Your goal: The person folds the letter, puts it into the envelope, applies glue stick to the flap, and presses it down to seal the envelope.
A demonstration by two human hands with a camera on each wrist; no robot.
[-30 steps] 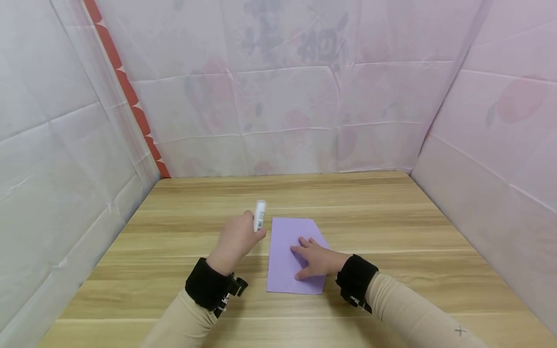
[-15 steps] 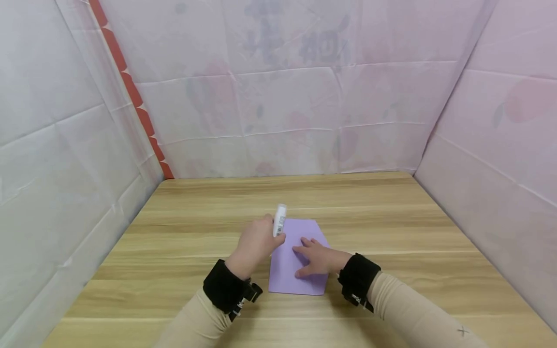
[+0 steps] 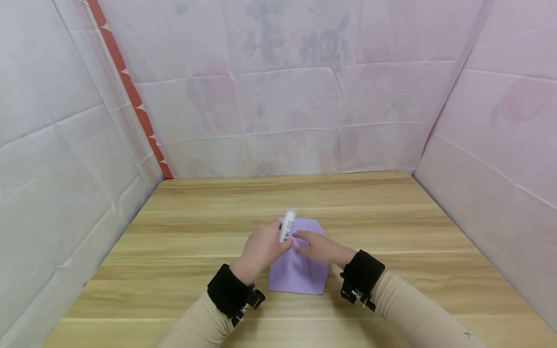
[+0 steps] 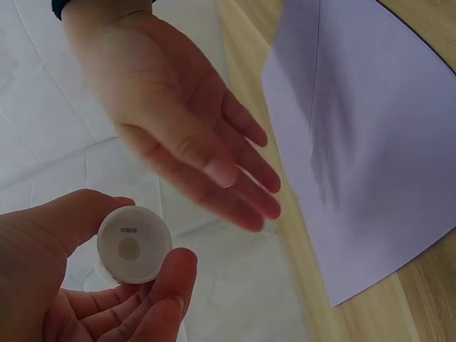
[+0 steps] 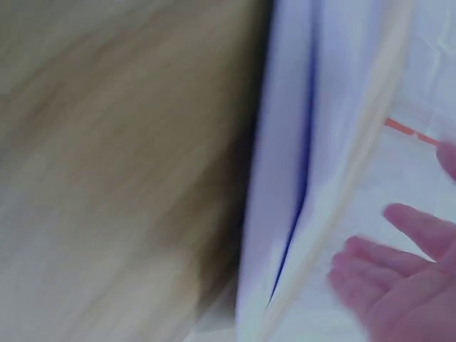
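Left hand gripped a white glue stick upright, fingers round the barrel, just above the purple paper on the table. Right hand hovered beside it, fingers relaxed, prob. not touching. Stick looked light, rigid, smooth; hold mid-barrel. Paper thin, floppy.

Blurred picture here: the wooden table fills the left side, and the lilac paper runs down beside it with a dark fold line along its middle. Low at the right, the right hand shows its fingers spread and relaxed, holding nothing, against a white backdrop with an orange strip.
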